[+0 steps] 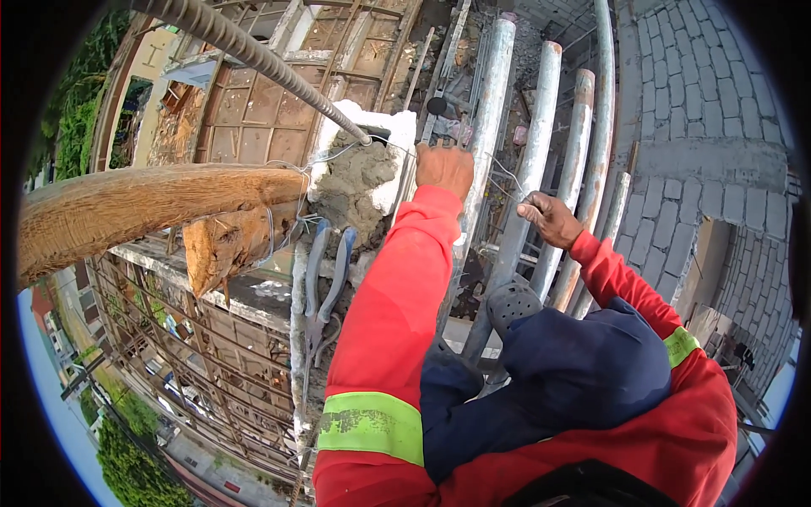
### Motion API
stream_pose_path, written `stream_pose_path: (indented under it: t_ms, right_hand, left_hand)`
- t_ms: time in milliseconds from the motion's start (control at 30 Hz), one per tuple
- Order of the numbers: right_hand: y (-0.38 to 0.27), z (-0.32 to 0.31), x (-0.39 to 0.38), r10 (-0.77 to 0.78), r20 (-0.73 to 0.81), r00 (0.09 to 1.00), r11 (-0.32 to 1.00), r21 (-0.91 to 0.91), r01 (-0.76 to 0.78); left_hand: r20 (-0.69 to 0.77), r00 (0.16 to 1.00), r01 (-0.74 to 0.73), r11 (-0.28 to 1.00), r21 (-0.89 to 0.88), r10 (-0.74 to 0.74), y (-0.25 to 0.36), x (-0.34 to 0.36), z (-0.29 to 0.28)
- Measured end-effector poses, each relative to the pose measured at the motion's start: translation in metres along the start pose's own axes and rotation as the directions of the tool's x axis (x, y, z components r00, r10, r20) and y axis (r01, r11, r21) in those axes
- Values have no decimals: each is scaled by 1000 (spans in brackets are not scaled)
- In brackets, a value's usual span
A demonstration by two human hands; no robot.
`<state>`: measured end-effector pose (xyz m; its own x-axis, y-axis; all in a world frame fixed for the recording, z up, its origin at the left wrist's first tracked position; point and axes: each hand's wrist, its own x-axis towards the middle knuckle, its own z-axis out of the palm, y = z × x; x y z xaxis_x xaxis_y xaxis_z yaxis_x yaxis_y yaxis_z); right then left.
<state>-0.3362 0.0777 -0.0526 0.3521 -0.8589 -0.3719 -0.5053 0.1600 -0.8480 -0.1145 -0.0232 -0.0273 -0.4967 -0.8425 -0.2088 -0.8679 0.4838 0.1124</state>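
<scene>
**A:** What are the hands on?

**B:** A thin tie wire [498, 169]. The left hand [443, 167] is closed in a fist at the top of the grey concrete column [359, 182], just beside the point where the ribbed steel bar [253, 52] meets the concrete. The right hand [549, 218] is off to the right, in front of the scaffold pipes [541, 160], with its fingers pinched shut. The wire runs between the two hands and also loops left across the column's top edge.

**A:** Is the right hand really holding the wire?

**B:** I think so, though the strand is so fine there that I can't swear it passes through the fingers.

**A:** How would that wire handle?

**B:** Light and springy, I'd judge. It bends easily but holds a kink, and it's slick and thin enough to bite into bare skin under tension. Better gripped with a turn round the fingers, or close to each end, than pinched mid-span.

**A:** Anything else nearby?

**B:** A pair of blue-handled pliers [325, 270] hangs down the column's front face, below the left hand. A rough timber beam [152, 207] butts against the column's left side, bound to it with more wire. The person's grey clog [511, 304] rests on the pipes below the right hand.
</scene>
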Motion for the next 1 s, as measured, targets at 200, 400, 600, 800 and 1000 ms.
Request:
stream_pose_path:
  t_ms: [200,400,600,800,1000]
  right_hand:
    - [2,-27,51,576,-343,742,761,556,-334]
    - [29,20,28,-136,82,987,641,-753,151]
    - [-90,-30,62,237,369,899,887,-460,-44]
    - [-42,-14,141,-531,30,847,767,-406,496]
    - [-59,-10,152,-197,-68,978,972,-147,185]
  left_hand:
    - [-30,978,204,975,-89,-208,9,11,-5]
    - [81,981,180,983,-21,-178,9,12,-4]
    - [73,980,192,979,-74,-187,7,10,-8]
    - [-120,920,323,895,-307,-373,15,24,-5]
    - [-175,837,229,622,-749,-519,9,17,-38]
